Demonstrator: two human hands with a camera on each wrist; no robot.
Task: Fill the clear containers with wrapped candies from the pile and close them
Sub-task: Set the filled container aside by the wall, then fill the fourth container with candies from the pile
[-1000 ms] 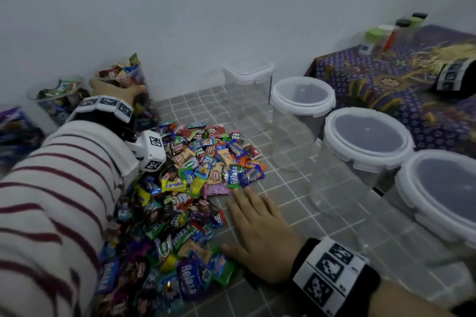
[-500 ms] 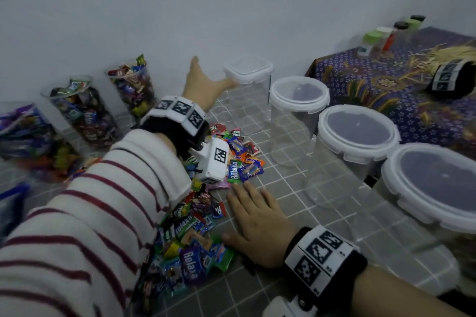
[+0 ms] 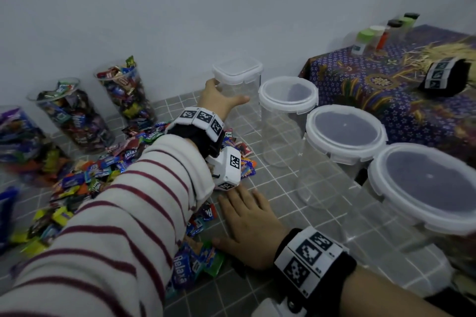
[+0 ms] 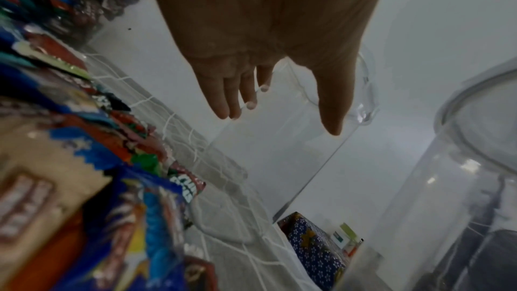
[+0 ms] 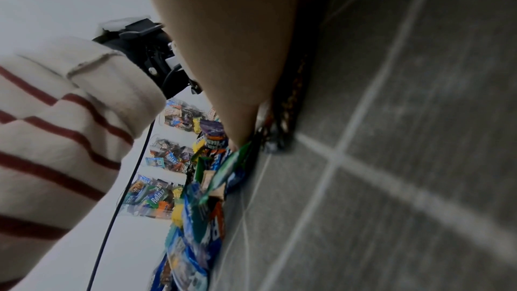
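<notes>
The left hand [image 3: 219, 99] is being stretched out toward the square clear container [image 3: 238, 90] in the upper middle of the frame, fingers spread wide with the thumb across its front wall and nothing actually gripped yet, though real contact can't be told for sure. The right hand [image 3: 248, 226] is being laid flat and relaxed on the grey tiled tabletop [image 3: 283, 183], lower centre, right at the edge of the candy pile [image 3: 103, 175], which is being spread across the left side. Three round lidded containers [image 3: 345, 134] are being lined up diagonally to the right of the square one, all empty. Filled open tubes [image 3: 126, 90] are being kept along the wall at upper left.
</notes>
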